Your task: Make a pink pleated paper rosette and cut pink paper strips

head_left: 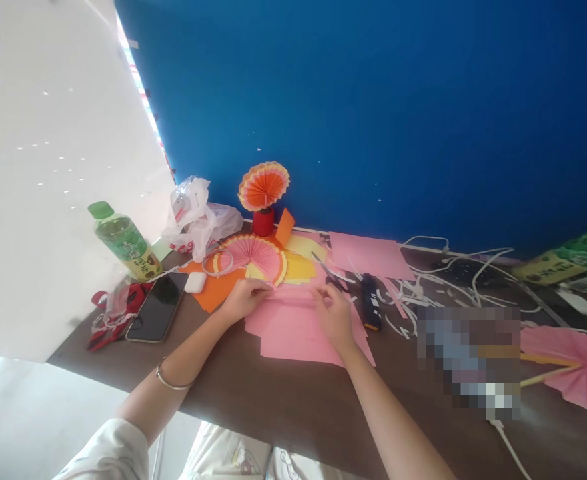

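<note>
My left hand [246, 299] and my right hand [334, 317] pinch opposite ends of a narrow pink paper piece [293, 294], which looks folded. It lies just over pink paper sheets [303, 340] on the table. Behind my left hand is a pleated pink paper fan [253, 253] with a yellow and orange border. Scissors [331, 272] lie just beyond my right hand, partly hidden by it. A dark, slim tool [370, 301], whose kind I cannot make out, rests to the right of that hand.
An orange paper rosette [264, 187] stands on a red base [263, 222] at the wall. On the left are a green-capped bottle [126, 243], a phone [157, 308] and a plastic bag [198, 217]. Paper scraps [413, 293], white cables [478, 280] and another pink fan [583, 367] occupy the right.
</note>
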`<action>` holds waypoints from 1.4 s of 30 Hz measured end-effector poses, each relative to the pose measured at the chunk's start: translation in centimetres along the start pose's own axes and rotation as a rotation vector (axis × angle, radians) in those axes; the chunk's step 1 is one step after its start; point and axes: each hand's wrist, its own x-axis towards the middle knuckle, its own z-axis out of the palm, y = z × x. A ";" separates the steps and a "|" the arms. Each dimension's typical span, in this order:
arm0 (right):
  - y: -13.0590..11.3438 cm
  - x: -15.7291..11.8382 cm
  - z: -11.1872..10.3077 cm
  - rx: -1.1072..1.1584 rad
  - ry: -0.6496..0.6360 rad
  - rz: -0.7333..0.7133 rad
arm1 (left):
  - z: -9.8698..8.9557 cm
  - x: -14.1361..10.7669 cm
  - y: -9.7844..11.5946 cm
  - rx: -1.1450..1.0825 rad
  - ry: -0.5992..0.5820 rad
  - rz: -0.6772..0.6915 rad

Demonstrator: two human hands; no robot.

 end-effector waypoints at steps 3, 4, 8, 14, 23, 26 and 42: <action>0.2 0.0 0.0 0.013 -0.005 0.008 | 0.0 -0.1 0.0 0.001 0.004 0.002; 0.3 0.1 0.0 0.017 -0.002 0.011 | 0.0 -0.1 -0.1 0.003 0.006 0.006; 0.4 0.1 0.0 0.019 0.001 0.023 | 0.0 -0.1 -0.2 0.010 0.008 0.024; 0.3 0.1 -0.1 0.021 0.006 0.038 | 0.0 -0.1 0.0 0.004 -0.006 -0.003; -0.7 0.2 0.1 0.556 -0.027 0.370 | 0.4 -0.2 0.8 -0.202 -0.031 -0.140; -0.6 0.1 0.3 0.624 -0.001 0.418 | 0.5 -0.3 1.2 -0.262 -0.095 -0.207; -1.7 -0.4 0.6 0.563 -0.002 0.362 | 1.2 -0.4 2.5 -0.180 -0.087 -0.099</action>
